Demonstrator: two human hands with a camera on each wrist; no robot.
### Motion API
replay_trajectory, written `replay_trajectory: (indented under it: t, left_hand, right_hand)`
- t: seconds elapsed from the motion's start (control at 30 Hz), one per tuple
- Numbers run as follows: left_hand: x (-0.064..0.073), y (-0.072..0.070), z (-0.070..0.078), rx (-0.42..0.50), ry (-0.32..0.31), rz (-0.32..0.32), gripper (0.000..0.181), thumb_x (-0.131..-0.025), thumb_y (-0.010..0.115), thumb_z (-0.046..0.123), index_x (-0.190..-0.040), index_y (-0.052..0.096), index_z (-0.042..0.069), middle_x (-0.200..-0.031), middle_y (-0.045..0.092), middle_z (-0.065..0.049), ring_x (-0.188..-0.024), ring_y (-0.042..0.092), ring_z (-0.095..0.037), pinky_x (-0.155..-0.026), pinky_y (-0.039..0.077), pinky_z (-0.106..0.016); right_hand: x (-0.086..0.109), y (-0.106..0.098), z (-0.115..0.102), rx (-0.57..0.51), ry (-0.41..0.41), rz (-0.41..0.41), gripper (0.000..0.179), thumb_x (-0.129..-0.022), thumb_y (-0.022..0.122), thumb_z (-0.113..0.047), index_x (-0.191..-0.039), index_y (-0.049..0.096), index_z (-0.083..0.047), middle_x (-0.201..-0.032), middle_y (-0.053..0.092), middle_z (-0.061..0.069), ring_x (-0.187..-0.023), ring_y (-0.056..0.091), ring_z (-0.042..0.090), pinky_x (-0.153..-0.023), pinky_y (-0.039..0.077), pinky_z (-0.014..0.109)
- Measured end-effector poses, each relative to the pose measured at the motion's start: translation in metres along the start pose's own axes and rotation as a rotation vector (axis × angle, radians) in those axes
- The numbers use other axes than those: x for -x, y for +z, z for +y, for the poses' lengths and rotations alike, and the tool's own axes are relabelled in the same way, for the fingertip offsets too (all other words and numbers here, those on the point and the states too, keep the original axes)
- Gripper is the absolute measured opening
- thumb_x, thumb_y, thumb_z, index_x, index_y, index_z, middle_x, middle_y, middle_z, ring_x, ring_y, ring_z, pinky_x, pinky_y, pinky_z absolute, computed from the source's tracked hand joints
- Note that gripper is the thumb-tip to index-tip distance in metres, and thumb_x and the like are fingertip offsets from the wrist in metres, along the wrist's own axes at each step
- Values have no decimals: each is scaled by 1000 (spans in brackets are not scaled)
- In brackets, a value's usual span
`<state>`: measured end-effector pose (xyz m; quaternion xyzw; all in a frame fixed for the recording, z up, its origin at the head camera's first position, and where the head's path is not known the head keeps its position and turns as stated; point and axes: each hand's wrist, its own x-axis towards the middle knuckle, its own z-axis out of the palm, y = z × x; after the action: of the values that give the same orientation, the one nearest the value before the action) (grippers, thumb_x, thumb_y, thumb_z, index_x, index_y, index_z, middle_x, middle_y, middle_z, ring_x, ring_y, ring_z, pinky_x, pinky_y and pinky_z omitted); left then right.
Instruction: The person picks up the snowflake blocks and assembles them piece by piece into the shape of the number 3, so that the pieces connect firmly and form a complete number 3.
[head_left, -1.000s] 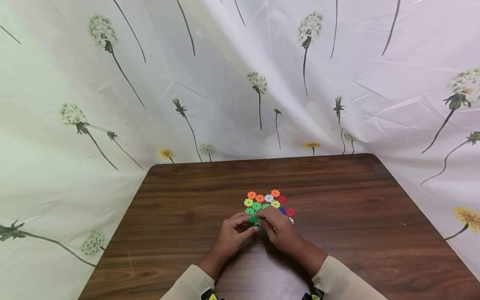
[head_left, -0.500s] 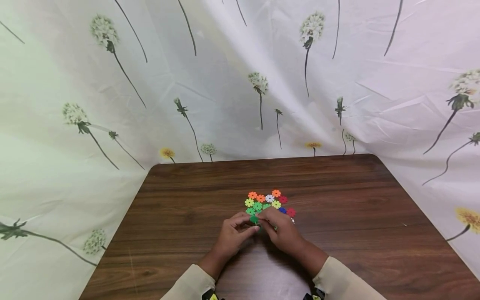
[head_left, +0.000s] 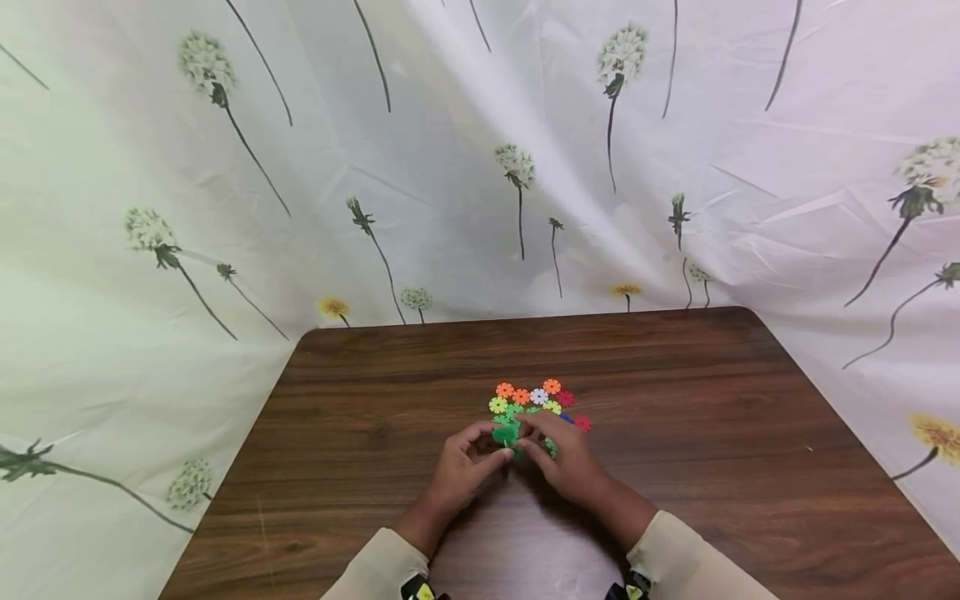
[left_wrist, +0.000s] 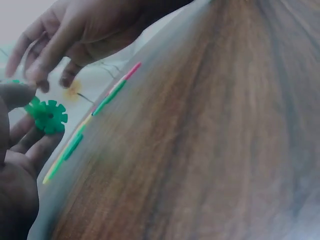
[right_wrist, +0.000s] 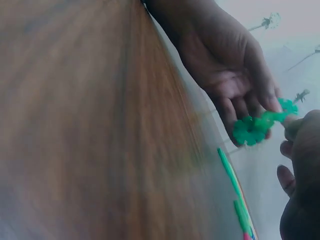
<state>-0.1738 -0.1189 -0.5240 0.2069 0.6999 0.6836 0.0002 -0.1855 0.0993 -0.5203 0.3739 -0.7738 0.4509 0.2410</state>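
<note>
My left hand grips a small cluster of green interlocking flower discs between thumb and fingers, raised over the table. In the right wrist view the cluster shows discs set at angles to each other, one facing the camera. My right hand meets the cluster from the other side, its thumb and index finger pinching at its edge. The left wrist view has the right fingertips close to the left thumb, above a notched green disc. Fingers partly hide how the discs join.
Loose flower discs lie flat just beyond the hands: orange, white, yellow, red and several others. One green disc shows beside the right hand. The brown wooden table meets a flower-printed curtain behind.
The green cluster has turned a little, showing more of its face. My right fingers have spread slightly and shifted; a green disc on the table shows more beside them. The left hand stays nearly still.
</note>
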Motion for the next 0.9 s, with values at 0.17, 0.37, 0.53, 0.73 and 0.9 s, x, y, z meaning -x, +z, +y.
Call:
replay_trajectory:
  t: [0.17,0.37,0.53,0.73,0.9]
  left_hand:
    - [-1,0,-1,26,-71,43,29,-100,75,-2,-126,68,-10,-127,70,-34,-112,74,-21,-93,62,-22]
    - [-2,1,-3,45,-94,103,30,-101,72,-3,-129,65,-10,-127,69,-34,-117,73,-32,-94,62,-20]
    - [-5,2,-3,50,-95,175,29,-103,67,-4,-131,62,-11,-126,69,-33,-117,72,-33,-94,60,-18]
    - [-5,1,-3,55,-98,218,25,-107,63,-1,-130,61,-12,-123,74,-24,-118,74,-31,-96,60,-19]
    - [-4,0,-2,0,-104,221,24,-112,59,6,-130,63,-10,-123,72,-28,-109,72,-15,-94,59,-21]
  right_hand:
    - [3,-3,12,75,41,69,45,-83,81,21,-123,74,3,-103,75,17,-92,73,25,-81,64,37]
    - [7,-4,14,200,218,-15,24,-84,91,1,-104,80,-7,-106,77,7,-106,68,24,-92,48,46]
    - [6,-2,14,245,295,-139,15,-88,92,-17,-99,82,-17,-106,73,0,-109,60,21,-96,33,53]
    - [5,0,13,295,283,-249,18,-92,89,-28,-109,88,-23,-105,68,-6,-105,51,15,-94,24,51]
    - [8,2,12,321,210,-267,10,-91,90,-28,-100,89,-23,-105,65,-5,-104,47,14,-95,23,53]
